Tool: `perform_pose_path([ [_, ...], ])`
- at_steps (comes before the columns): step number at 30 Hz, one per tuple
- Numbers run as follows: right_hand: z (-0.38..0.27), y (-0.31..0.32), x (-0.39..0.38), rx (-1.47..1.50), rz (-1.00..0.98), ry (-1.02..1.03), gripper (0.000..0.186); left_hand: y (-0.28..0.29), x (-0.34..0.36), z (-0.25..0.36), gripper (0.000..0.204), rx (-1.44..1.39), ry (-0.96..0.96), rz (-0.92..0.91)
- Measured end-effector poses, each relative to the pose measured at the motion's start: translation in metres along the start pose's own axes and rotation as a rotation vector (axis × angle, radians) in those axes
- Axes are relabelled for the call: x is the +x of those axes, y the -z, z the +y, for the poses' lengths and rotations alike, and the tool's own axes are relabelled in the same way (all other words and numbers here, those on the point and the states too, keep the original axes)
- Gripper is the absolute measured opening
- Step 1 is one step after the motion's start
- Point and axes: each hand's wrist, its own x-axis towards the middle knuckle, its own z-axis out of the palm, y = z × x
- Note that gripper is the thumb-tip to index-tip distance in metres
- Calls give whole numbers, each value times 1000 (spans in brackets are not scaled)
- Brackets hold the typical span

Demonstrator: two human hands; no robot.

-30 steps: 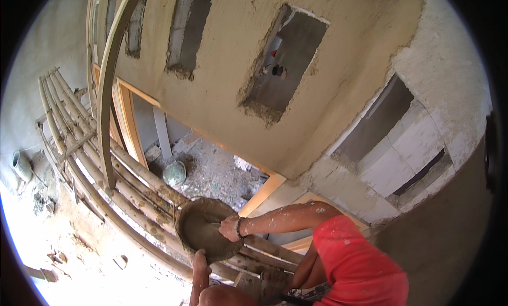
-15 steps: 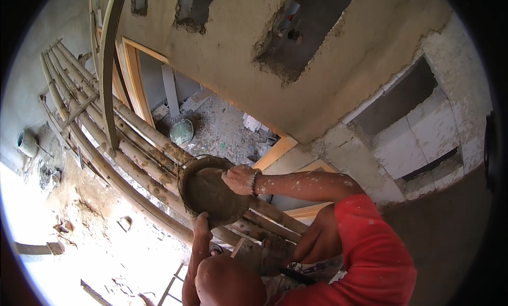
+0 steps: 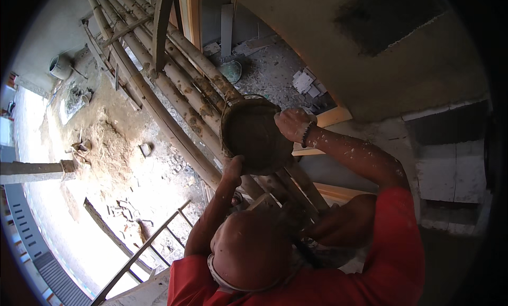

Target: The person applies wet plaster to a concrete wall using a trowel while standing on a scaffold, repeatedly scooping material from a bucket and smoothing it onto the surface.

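Left hand (image 3: 233,167): clamped on bucket (image 3: 226,127) rim | right hand (image 3: 293,124): grip unclear | bucket between

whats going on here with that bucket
A person in a red shirt is handling a round bucket with dark, wet-looking mix in it, above rough wooden poles. The left hand grips the near rim; the right hand is at the right side, whether holding anything is unclear.

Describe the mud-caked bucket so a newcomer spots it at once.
Follow the wooden poles down to the person in red. Between that person's left hand and right hand is a round, mud-caked bucket. Unlike the green bucket on the floor, it has hands at its rim.
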Motion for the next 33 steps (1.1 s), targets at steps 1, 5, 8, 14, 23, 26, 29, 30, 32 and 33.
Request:
perform_pose_path([
  [1, -2, -19, 5, -43, -87, 9, 14, -1, 1, -1, 38, -30, -25, -14],
  [5, -22, -29, 22, -149, -321, 193, 15, 6, -3, 5, 38, 25, 45, -20],
  [8, -26, -11, 32, -75, -563, 245, 17, 13, -1, 3, 45, 68, 105, -57],
  [14, -31, -18, 26, 589, -771, 63, 22, 23, 19, -31, 47, 54, 61, 61],
  [23, 2, 42, -18, 385, -90, 116, 17, 18, 7, -6, 45, 92, 49, 49],
  [26, 5, 31, -23, 142, 10, -23, 16, 6, -1, 5, 44, 55, 88, -10],
  [29, 1, 23, -36, 91, 32, 109, 13, 0, -4, 10, 44, -13, 21, -13],
  [30, -4, 25, -38, 98, 11, 185, 13, -3, -7, 13, 45, -22, -22, 8],
  [32, 6, 42, -34, 211, -168, 51, 23, 5, -10, 13, 47, -18, -44, 43],
  [33, 17, 50, -47, 233, -137, -16, 24, 7, -7, 14, 47, -1, -15, 5],
])
